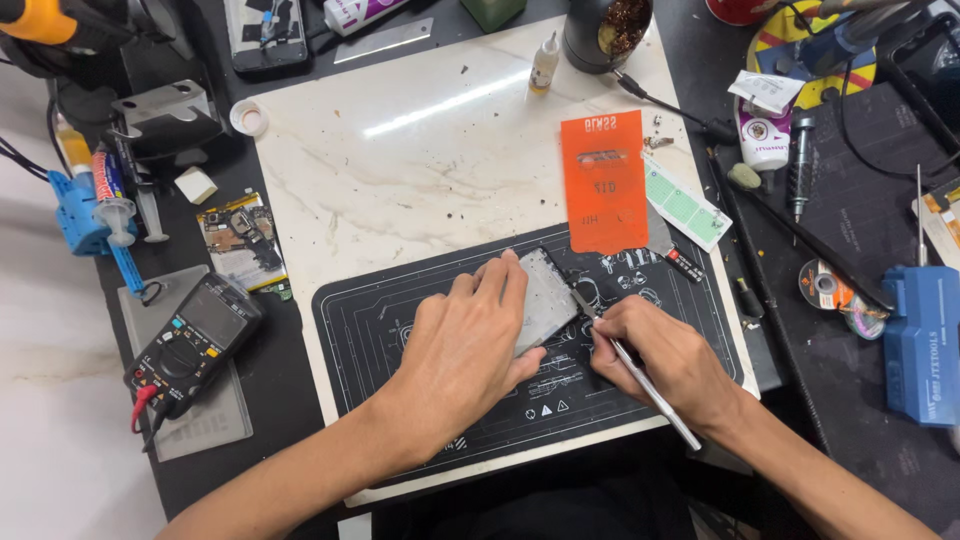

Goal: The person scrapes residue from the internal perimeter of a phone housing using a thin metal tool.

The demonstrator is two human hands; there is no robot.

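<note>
My left hand [468, 345] presses down on a flat grey phone body [545, 295] lying tilted on a black work mat [380, 320]. Fingers cover its left side. My right hand [665, 360] grips thin metal tweezers [640, 375] like a pen. Their tip touches the phone's right edge near the middle.
An orange card [603, 180] and a green-and-white strip [685, 205] lie beyond the mat on the white marble board [400, 170]. A black multimeter [195, 340] and a bare circuit board [240, 240] sit left. Blue tool box [922, 345], solder reel [828, 290] and cables crowd the right.
</note>
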